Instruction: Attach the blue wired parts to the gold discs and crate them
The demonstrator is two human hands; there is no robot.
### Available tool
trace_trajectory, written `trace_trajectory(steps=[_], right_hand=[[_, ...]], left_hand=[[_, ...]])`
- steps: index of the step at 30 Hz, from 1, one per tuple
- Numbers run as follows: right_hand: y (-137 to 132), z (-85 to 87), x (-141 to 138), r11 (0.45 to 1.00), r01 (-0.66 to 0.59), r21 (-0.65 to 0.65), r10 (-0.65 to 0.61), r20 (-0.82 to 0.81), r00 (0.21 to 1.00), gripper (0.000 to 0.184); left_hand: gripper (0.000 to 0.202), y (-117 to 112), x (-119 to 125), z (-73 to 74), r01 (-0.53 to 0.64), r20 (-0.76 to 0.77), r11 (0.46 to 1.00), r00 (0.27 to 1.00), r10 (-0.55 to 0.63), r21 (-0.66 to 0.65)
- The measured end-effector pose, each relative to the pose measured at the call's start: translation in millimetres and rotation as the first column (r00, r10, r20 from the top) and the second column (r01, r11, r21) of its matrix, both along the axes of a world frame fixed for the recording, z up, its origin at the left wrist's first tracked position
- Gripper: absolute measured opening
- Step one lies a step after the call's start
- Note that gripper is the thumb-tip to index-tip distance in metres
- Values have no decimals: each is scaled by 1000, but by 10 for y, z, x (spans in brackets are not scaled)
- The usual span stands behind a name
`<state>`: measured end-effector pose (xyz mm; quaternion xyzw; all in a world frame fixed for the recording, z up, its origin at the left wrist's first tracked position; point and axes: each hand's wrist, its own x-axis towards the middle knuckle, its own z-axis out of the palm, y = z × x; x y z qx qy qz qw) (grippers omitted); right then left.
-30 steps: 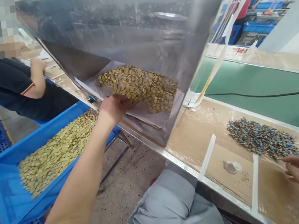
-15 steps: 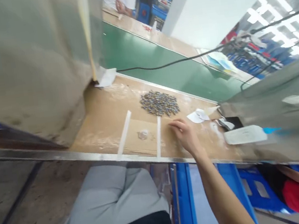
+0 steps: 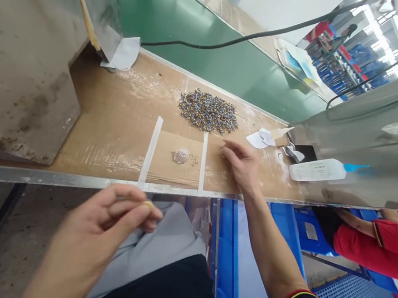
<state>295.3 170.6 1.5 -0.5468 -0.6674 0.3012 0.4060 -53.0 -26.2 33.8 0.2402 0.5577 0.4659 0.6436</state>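
Observation:
My left hand (image 3: pixel 116 221) is in the air above my lap, in front of the table edge. Its thumb presses against the curled fingers; a yellowish spot shows at the thumb tip, too small to name. Low over the table, my right hand (image 3: pixel 243 165) has thumb and forefinger pinched, and whatever lies between them is hidden. Just beyond it lies a pile of small metal parts (image 3: pixel 208 111) with blue and gold glints. To its left, a small clear plastic piece (image 3: pixel 181 156) and scattered tiny bits lie on a cardboard sheet (image 3: pixel 159 156), between two white tape strips.
A white bottle with a blue nozzle (image 3: pixel 317 171) lies at the right, near crumpled white paper (image 3: pixel 261 138). A metal housing (image 3: pixel 10 81) rises at the left. A black cable (image 3: pixel 207 46) crosses over the green surface (image 3: pixel 177 39). Someone in red (image 3: pixel 384 247) is at the lower right.
My left hand has come into view from the lower left. The view has shifted, so the table sits higher. My right hand stays pinched beside the cardboard.

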Motion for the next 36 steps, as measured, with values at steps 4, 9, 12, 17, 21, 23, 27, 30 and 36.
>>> trace_trajectory(steps=[4, 9, 12, 17, 21, 23, 27, 30, 36], right_hand=[[-235, 59, -190, 979, -14, -206, -76, -424, 902, 31], [-690, 258, -573, 935, -214, -284, -13, -630, 777, 29], [-906, 321, -762, 927, -230, -295, -3, -621, 783, 27], [-1025, 296, -918, 918, -297, -263, 78, -613, 786, 15], [-1018, 260, -934, 907, -340, -250, 116, -627, 770, 12], [-1022, 255, -928, 894, -356, -272, 111, -635, 764, 12], [-1052, 271, -909, 881, -355, -312, 88, -629, 772, 14], [-1068, 291, -883, 874, -375, -308, 109, -629, 770, 13], [-987, 278, -766, 906, -338, -256, 139, -575, 806, 16]], left_hand=[[43, 264, 493, -43, 3, 179, 999, 984, -10, 40], [33, 408, 676, -14, -56, 347, 998, 937, 49, 10], [32, 438, 686, 19, -78, 365, 997, 929, 70, 8], [32, 430, 708, 41, -121, 290, 993, 950, 116, -1], [29, 414, 704, 60, -137, 280, 990, 950, 135, -13], [30, 410, 691, 74, -117, 309, 993, 944, 119, -23], [29, 401, 659, 88, -69, 381, 997, 922, 73, -25], [29, 403, 646, 78, -38, 421, 999, 906, 44, -22], [26, 400, 650, -2, 17, 512, 998, 859, 15, -58]])
